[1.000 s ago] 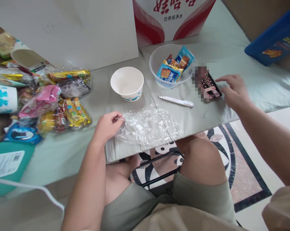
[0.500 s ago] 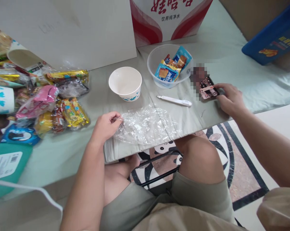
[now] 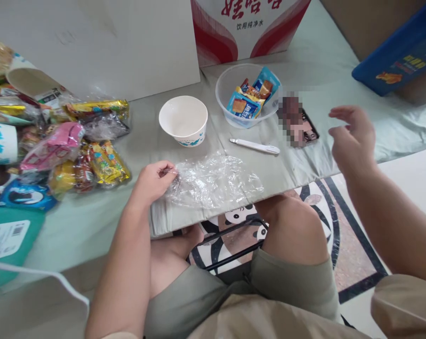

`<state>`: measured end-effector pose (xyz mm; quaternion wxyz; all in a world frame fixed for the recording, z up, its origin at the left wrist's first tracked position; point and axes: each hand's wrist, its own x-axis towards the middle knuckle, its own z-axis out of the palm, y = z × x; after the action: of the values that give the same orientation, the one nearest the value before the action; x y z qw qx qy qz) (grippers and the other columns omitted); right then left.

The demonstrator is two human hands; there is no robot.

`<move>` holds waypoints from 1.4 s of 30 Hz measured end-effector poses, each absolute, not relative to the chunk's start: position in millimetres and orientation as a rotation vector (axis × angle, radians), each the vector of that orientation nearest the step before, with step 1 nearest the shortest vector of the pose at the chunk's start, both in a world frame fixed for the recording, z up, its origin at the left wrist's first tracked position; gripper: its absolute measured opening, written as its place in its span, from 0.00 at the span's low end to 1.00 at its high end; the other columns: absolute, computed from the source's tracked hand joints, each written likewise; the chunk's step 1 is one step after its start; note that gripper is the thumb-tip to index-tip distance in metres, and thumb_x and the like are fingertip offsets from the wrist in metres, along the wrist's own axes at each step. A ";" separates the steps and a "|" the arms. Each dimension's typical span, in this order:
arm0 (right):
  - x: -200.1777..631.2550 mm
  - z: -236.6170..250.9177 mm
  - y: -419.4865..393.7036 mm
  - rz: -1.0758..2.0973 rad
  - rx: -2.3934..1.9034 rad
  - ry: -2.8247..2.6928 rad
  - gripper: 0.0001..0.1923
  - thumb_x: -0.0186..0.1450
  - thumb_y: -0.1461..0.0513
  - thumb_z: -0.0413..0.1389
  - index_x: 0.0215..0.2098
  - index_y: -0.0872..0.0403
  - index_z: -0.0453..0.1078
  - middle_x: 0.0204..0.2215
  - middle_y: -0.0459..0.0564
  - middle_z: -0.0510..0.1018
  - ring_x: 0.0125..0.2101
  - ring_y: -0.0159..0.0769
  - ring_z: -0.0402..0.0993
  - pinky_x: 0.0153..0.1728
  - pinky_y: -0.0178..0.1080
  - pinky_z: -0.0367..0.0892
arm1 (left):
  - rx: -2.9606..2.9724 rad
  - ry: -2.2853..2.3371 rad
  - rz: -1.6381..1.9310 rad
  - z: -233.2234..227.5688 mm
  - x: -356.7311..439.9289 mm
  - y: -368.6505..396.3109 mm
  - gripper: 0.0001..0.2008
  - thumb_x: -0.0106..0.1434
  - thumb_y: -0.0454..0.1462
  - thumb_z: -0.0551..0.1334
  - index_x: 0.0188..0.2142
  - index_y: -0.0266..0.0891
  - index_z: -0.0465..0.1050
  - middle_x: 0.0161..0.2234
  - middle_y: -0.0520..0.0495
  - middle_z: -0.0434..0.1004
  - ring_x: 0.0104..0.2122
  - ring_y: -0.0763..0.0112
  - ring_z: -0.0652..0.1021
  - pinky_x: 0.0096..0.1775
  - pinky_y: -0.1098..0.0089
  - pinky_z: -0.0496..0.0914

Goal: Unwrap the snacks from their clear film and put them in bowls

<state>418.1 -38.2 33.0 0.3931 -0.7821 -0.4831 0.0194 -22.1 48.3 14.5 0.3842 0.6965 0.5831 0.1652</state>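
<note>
My left hand [image 3: 155, 181] pinches the left edge of a clear, crinkled plastic film [image 3: 216, 181] spread at the front of the table. Raised off the surface, my right hand [image 3: 354, 134] has its thumb and fingers apart with nothing between them. To its left lies a phone [image 3: 309, 128], partly blurred out. A white pen-shaped cutter [image 3: 255, 146] rests behind the film. Further back stand a white paper bowl [image 3: 183, 117] with blue print and a clear plastic bowl [image 3: 230, 120] with several wrapped snacks [image 3: 243, 104] inside.
Several packaged snacks [image 3: 108, 162] and a paper cup [image 3: 1, 145] crowd the left. A large white box [image 3: 128, 42] and a red-and-white carton [image 3: 248, 37] stand behind. At the right is a blue box [image 3: 392, 61]; a green package [image 3: 11, 245] lies at front left.
My right hand has let go of the phone, lifted and moved to the right. The phone's screen looks darker. My left hand keeps its hold on the film.
</note>
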 end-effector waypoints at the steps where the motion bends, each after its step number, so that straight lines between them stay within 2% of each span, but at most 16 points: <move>1: 399.5 40.1 -40.0 0.105 -1.899 -1.307 0.24 0.54 0.66 0.50 0.48 0.53 0.72 0.47 0.58 0.81 0.51 0.45 0.77 0.55 0.52 0.67 | 1.759 1.477 0.430 16.2 -21.1 48.4 0.09 0.55 0.43 0.63 0.26 0.41 0.72 0.22 0.53 0.71 0.23 0.72 0.68 0.29 0.70 0.62; 3: 352.3 50.4 -42.3 0.327 -1.703 -1.574 0.21 0.58 0.64 0.52 0.49 0.52 0.72 0.44 0.56 0.82 0.46 0.45 0.79 0.50 0.51 0.71 | 1.679 1.454 0.441 20.8 -19.0 47.0 0.09 0.54 0.43 0.64 0.26 0.41 0.72 0.20 0.53 0.70 0.20 0.74 0.66 0.25 0.71 0.60; 7: 257.8 50.3 -39.1 0.545 -1.367 -2.077 0.31 0.59 0.61 0.60 0.61 0.50 0.67 0.61 0.58 0.73 0.60 0.52 0.70 0.60 0.56 0.66 | 1.513 1.300 0.443 31.8 -19.5 38.9 0.10 0.55 0.44 0.65 0.27 0.40 0.73 0.17 0.53 0.71 0.13 0.78 0.61 0.18 0.72 0.54; 8: 242.7 47.1 -37.5 0.539 -1.358 -2.106 0.31 0.58 0.62 0.61 0.61 0.50 0.67 0.59 0.58 0.75 0.59 0.52 0.70 0.60 0.56 0.65 | 1.507 1.244 0.449 34.2 -21.1 36.6 0.10 0.55 0.45 0.65 0.27 0.40 0.74 0.16 0.53 0.71 0.12 0.78 0.61 0.18 0.73 0.53; 10: 227.3 39.6 -34.9 0.543 -1.409 -2.059 0.24 0.60 0.63 0.59 0.55 0.51 0.72 0.45 0.55 0.80 0.49 0.48 0.75 0.55 0.54 0.68 | 1.511 1.156 0.477 37.2 -25.7 32.5 0.12 0.55 0.46 0.65 0.27 0.39 0.74 0.16 0.52 0.72 0.12 0.78 0.63 0.17 0.73 0.54; 12: 228.5 32.7 -33.3 0.575 -1.462 -1.914 0.12 0.63 0.64 0.56 0.44 0.52 0.75 0.30 0.48 0.77 0.36 0.41 0.75 0.45 0.47 0.71 | 1.533 1.134 0.516 37.9 -31.4 30.1 0.13 0.54 0.46 0.67 0.29 0.38 0.75 0.18 0.51 0.74 0.14 0.77 0.66 0.19 0.74 0.58; 13: 232.8 30.0 -33.1 0.590 -1.463 -1.829 0.07 0.63 0.63 0.56 0.39 0.52 0.75 0.26 0.46 0.75 0.32 0.38 0.73 0.41 0.44 0.70 | 1.552 1.151 0.526 37.5 -34.1 29.6 0.13 0.52 0.45 0.68 0.30 0.37 0.75 0.20 0.51 0.75 0.17 0.77 0.68 0.21 0.74 0.61; 16: 248.8 24.2 -33.0 0.592 -1.441 -1.588 0.02 0.62 0.62 0.58 0.34 0.51 0.73 0.26 0.44 0.73 0.29 0.33 0.71 0.39 0.41 0.69 | 1.639 1.246 0.501 34.1 -39.7 30.3 0.18 0.48 0.43 0.72 0.36 0.37 0.76 0.24 0.53 0.76 0.22 0.75 0.72 0.27 0.74 0.66; 20: 261.2 13.9 -31.0 0.637 -1.373 -1.334 0.11 0.62 0.57 0.61 0.42 0.49 0.71 0.31 0.44 0.74 0.32 0.34 0.73 0.40 0.41 0.71 | 1.774 1.311 0.559 28.3 -36.6 34.5 0.12 0.52 0.44 0.69 0.30 0.37 0.76 0.25 0.51 0.76 0.26 0.74 0.72 0.30 0.72 0.66; 23: 266.1 4.7 -28.8 0.742 -1.261 -1.269 0.20 0.61 0.51 0.62 0.48 0.48 0.69 0.42 0.49 0.78 0.43 0.39 0.76 0.44 0.43 0.73 | 1.664 1.251 0.800 26.6 -28.4 36.2 0.15 0.56 0.47 0.66 0.26 0.38 0.74 0.26 0.50 0.76 0.28 0.72 0.73 0.32 0.71 0.68; 25: 267.8 1.6 -28.6 0.819 -1.269 -1.325 0.21 0.59 0.50 0.64 0.46 0.49 0.70 0.47 0.51 0.79 0.49 0.43 0.76 0.49 0.46 0.72 | 1.472 1.173 0.898 27.6 -23.5 35.6 0.16 0.56 0.49 0.67 0.28 0.39 0.73 0.28 0.49 0.77 0.30 0.71 0.76 0.32 0.71 0.71; 29: 267.5 4.3 -31.2 0.848 -1.360 -1.420 0.13 0.61 0.52 0.64 0.33 0.51 0.68 0.36 0.48 0.80 0.40 0.40 0.78 0.50 0.48 0.71 | 1.278 1.172 0.877 33.4 -21.2 31.0 0.18 0.51 0.47 0.72 0.32 0.42 0.67 0.27 0.52 0.76 0.26 0.72 0.77 0.24 0.75 0.68; 32: 269.4 8.4 -34.0 0.809 -1.302 -1.263 0.14 0.64 0.51 0.61 0.33 0.49 0.65 0.30 0.45 0.77 0.32 0.35 0.77 0.39 0.41 0.72 | 1.307 1.226 0.658 37.0 -25.2 26.5 0.26 0.43 0.38 0.76 0.40 0.43 0.67 0.29 0.53 0.79 0.26 0.72 0.78 0.25 0.76 0.68; 34: 273.8 9.7 -35.9 0.797 -1.331 -1.179 0.14 0.65 0.50 0.61 0.35 0.49 0.64 0.27 0.42 0.74 0.25 0.31 0.73 0.30 0.37 0.69 | 1.321 1.268 0.535 37.0 -28.2 24.6 0.28 0.42 0.35 0.76 0.42 0.42 0.69 0.28 0.53 0.79 0.27 0.72 0.78 0.27 0.75 0.69; 38: 284.6 8.3 -40.3 0.805 -1.444 -1.195 0.12 0.62 0.52 0.61 0.35 0.49 0.65 0.23 0.41 0.71 0.21 0.29 0.67 0.25 0.35 0.62 | 1.267 1.384 0.871 33.7 -29.1 26.5 0.17 0.45 0.34 0.74 0.34 0.39 0.71 0.25 0.56 0.73 0.25 0.78 0.73 0.28 0.78 0.66; 42: 287.1 5.2 -43.2 0.959 -1.440 -1.344 0.12 0.57 0.55 0.63 0.36 0.51 0.69 0.25 0.42 0.73 0.24 0.30 0.67 0.27 0.36 0.62 | 0.997 1.224 1.036 31.8 -18.4 30.9 0.17 0.50 0.36 0.73 0.34 0.42 0.67 0.30 0.54 0.75 0.30 0.75 0.78 0.33 0.74 0.73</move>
<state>287.1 -43.2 5.2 0.4578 -0.5843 -0.5455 0.3892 -18.4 30.9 31.8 0.5864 0.4275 0.5252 0.4443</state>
